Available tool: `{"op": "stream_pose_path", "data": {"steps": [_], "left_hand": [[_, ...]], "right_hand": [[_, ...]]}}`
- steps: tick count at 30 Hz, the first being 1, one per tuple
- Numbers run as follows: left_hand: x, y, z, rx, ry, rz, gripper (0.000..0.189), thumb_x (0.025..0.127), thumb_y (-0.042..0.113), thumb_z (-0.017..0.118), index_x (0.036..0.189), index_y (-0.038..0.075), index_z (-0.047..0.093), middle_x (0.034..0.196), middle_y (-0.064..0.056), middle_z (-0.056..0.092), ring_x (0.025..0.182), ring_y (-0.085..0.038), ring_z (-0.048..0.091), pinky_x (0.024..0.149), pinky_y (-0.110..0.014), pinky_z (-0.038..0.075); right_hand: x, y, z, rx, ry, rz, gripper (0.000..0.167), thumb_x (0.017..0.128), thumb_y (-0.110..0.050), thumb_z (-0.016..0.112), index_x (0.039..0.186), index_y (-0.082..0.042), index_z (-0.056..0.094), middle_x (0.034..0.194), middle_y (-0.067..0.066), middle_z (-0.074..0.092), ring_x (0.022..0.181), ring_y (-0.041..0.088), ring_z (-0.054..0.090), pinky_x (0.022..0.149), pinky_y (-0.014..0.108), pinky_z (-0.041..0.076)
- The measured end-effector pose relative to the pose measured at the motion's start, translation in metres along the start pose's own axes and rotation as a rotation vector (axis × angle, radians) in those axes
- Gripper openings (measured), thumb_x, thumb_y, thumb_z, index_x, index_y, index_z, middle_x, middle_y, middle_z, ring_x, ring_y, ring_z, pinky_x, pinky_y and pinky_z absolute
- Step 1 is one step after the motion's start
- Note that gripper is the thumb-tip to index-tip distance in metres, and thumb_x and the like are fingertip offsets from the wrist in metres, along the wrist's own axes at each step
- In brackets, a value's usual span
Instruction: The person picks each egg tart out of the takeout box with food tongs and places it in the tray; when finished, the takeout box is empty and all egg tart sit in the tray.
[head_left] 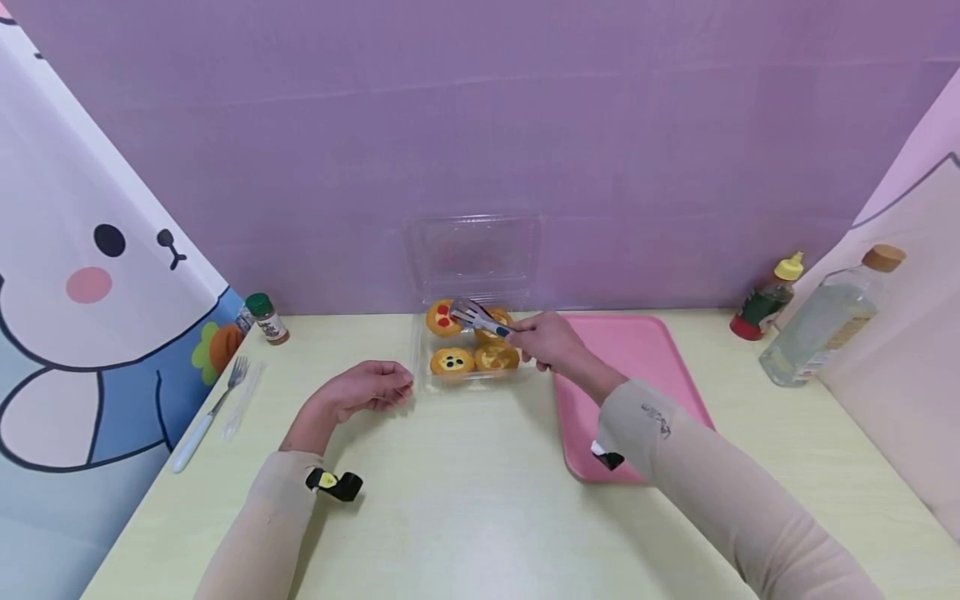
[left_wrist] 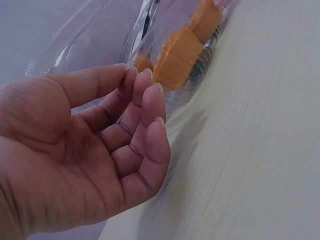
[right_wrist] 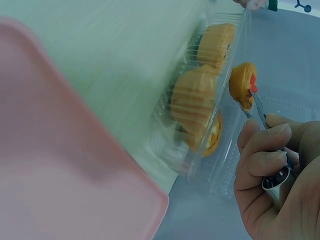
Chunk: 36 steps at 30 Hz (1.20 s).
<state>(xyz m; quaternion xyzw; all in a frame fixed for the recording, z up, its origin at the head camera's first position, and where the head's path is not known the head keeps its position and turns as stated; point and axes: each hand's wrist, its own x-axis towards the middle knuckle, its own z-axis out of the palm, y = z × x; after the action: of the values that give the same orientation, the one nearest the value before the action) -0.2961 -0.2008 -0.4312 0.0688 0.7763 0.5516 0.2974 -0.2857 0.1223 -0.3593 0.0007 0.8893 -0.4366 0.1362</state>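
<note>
Right arm (head_left: pixel 731 492): comes in from 5 o'clock, 12 being the far side; slants over the tray toward 10 o'clock
Left arm (head_left: pixel 262 525): comes in from 7 o'clock; the forearm points to 1 o'clock
Pink tray (head_left: pixel 667 367): at 4 o'clock from the box, just beside it
Clear box (head_left: pixel 421 354): lid raised at 12 o'clock; three more tarts (head_left: pixel 452 361) sit in its base
Right hand (head_left: pixel 551 340): at 3 o'clock of the box; back upward, fingers curled firmly round the tongs
Left hand (head_left: pixel 375 386): at 8 o'clock of the box, by its near corner; fingers loosely bent, thumb tip meeting the forefinger; whether they pinch the box edge, I cannot tell
Tongs (head_left: pixel 480 317): point to 10 o'clock from the right hand
Red-topped tart (head_left: pixel 444 318): at the box's 10 o'clock; between the tong tips in the right-wrist view
</note>
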Motion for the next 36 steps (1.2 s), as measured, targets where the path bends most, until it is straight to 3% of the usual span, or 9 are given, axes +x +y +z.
{"op": "stream_pose_path", "data": {"steps": [20, 36], "left_hand": [[0.001, -0.004, -0.002, 0.005, -0.018, 0.026, 0.033, 0.103, 0.026, 0.056, 0.116, -0.005, 0.058, 0.094, -0.001, 0.064, 0.084, -0.015, 0.061, 0.077, -0.029, 0.051], [-0.001, -0.003, -0.002, 0.000, -0.019, 0.034, 0.032, 0.103, 0.025, 0.056, 0.116, -0.005, 0.057, 0.094, -0.001, 0.065, 0.084, -0.015, 0.061, 0.077, -0.029, 0.052]], "right_hand": [[-0.029, 0.003, -0.038, 0.029, -0.011, -0.027, 0.046, 0.099, -0.028, 0.061, 0.142, -0.012, 0.056, 0.069, 0.003, 0.062, 0.043, 0.011, 0.038, 0.043, 0.026, 0.032], [-0.067, 0.008, -0.081, 0.041, -0.005, -0.056, 0.043, 0.099, -0.025, 0.060, 0.140, -0.012, 0.059, 0.079, 0.005, 0.059, 0.046, 0.011, 0.039, 0.043, 0.024, 0.032]]}}
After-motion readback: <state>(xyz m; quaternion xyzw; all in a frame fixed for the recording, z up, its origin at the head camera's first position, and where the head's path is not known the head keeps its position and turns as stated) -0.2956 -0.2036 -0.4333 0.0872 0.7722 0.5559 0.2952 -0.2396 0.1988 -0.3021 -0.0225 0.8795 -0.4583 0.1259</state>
